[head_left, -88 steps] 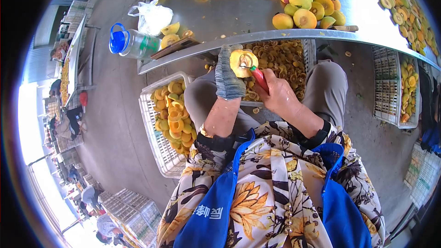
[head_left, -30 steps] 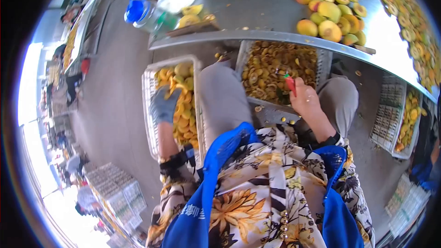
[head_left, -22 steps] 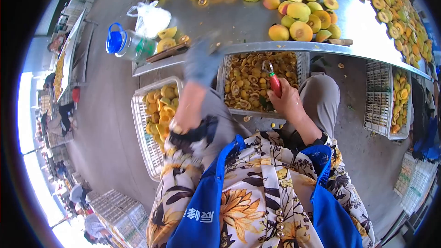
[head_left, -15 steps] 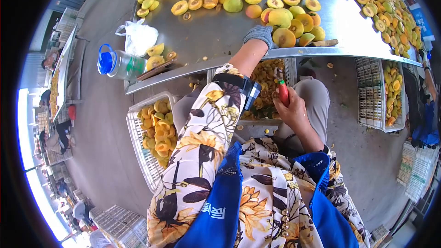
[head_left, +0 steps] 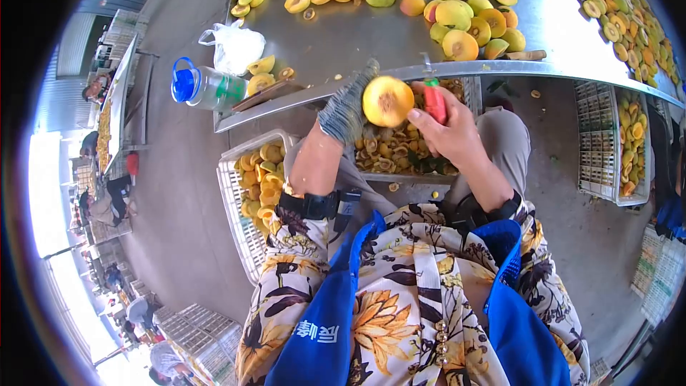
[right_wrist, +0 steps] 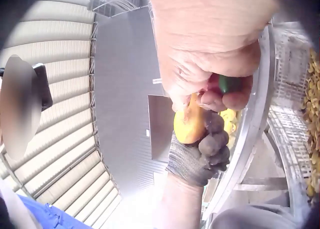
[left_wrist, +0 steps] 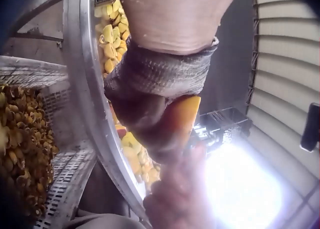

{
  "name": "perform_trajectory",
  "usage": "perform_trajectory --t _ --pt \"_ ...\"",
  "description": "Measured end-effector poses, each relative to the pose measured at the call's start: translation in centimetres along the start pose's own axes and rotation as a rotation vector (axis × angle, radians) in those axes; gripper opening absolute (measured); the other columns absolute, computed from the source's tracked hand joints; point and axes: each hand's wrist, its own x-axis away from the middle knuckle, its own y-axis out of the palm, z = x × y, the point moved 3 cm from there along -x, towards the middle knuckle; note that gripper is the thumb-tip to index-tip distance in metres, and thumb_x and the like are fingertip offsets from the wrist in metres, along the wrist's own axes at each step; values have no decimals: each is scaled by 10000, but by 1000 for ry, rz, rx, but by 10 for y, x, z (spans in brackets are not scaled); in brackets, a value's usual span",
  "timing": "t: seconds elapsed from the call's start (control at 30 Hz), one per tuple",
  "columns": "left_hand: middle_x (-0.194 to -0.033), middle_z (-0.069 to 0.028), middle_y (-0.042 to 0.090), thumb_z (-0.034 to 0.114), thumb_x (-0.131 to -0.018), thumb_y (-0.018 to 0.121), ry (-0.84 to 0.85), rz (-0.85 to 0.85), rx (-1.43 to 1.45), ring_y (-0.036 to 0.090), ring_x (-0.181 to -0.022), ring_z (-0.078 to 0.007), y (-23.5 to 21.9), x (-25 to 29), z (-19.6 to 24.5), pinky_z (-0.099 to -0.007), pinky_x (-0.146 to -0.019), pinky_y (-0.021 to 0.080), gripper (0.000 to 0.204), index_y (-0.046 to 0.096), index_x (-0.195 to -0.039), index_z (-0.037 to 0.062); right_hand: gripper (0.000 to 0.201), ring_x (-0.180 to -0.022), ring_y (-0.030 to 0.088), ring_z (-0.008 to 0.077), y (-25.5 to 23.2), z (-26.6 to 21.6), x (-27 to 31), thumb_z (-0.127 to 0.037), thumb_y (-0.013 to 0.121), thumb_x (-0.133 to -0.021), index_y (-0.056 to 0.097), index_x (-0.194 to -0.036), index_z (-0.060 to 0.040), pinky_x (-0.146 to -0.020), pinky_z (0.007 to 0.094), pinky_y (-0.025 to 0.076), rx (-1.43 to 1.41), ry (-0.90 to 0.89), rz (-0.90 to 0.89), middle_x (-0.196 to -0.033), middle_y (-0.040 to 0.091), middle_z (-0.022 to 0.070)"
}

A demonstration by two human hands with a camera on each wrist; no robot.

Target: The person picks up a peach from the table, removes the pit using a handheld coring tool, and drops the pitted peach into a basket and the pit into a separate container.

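Observation:
The gloved left hand (head_left: 345, 111) grips a halved yellow fruit (head_left: 387, 101), its cut face turned up toward the head view. Bare and close on the right, the right hand (head_left: 451, 127) grips the red handle (head_left: 434, 100) of a small tool whose metal end points away from the body; its thumb touches the fruit's edge. In the right wrist view the gloved fingers (right_wrist: 214, 141) curl round the fruit (right_wrist: 189, 125), and the handle's green part (right_wrist: 229, 83) shows in the bare hand. The left wrist view shows the fruit (left_wrist: 181, 120) beside the glove.
Fruit halves (head_left: 459, 46) lie on the metal table (head_left: 314, 43), with a blue-capped bottle (head_left: 214, 88) and a white bag (head_left: 236, 48) at its left. A crate of fruit (head_left: 250, 243) stands left of the knees. Beneath the table edge sits a crate of small pieces (head_left: 400, 151).
The left hand has drawn back from the tabletop pile to above the lap and now holds a fruit half. The right hand, with the tool, has moved up beside it.

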Motion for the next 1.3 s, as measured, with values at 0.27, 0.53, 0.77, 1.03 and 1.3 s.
perform_trajectory --t 0.27,0.53,0.77,1.03,1.3 --pt "-844 -73 595 377 -859 509 184 115 303 603 -716 -184 3 8 -41 -284 -609 530 345 544 -1000 65 438 -717 558 141 28 14 7 -255 709 -727 538 -1038 2 -680 273 457 -282 343 -102 -785 597 48" --pt "-824 -66 601 377 -880 462 323 299 540 599 -724 -165 -22 4 -61 -279 -664 502 356 568 -928 41 303 -710 567 406 38 -1 34 -204 621 -760 489 -942 -2 -606 418 459 367 -148 -60 -708 572 234" --pt "-859 -56 606 325 -862 508 423 295 509 586 -770 -161 -16 6 -65 -286 -699 493 301 568 -964 48 234 -641 557 411 39 6 40 -158 573 -781 434 -877 4 -573 456 438 518 -179 -200 -641 557 237" --pt "-822 -41 625 173 -814 609 480 243 393 568 -717 -101 -14 10 -60 -218 -640 470 164 616 -902 35 185 -647 565 406 42 9 49 -42 523 -708 412 -844 14 -598 460 445 656 -140 -293 -645 554 236" --pt "-791 -77 628 159 -787 625 259 145 408 590 -654 -148 -19 9 -62 -250 -579 485 159 614 -876 29 159 -504 561 311 42 17 41 -64 507 -725 451 -855 8 -467 388 450 421 -22 -494 -627 544 205"
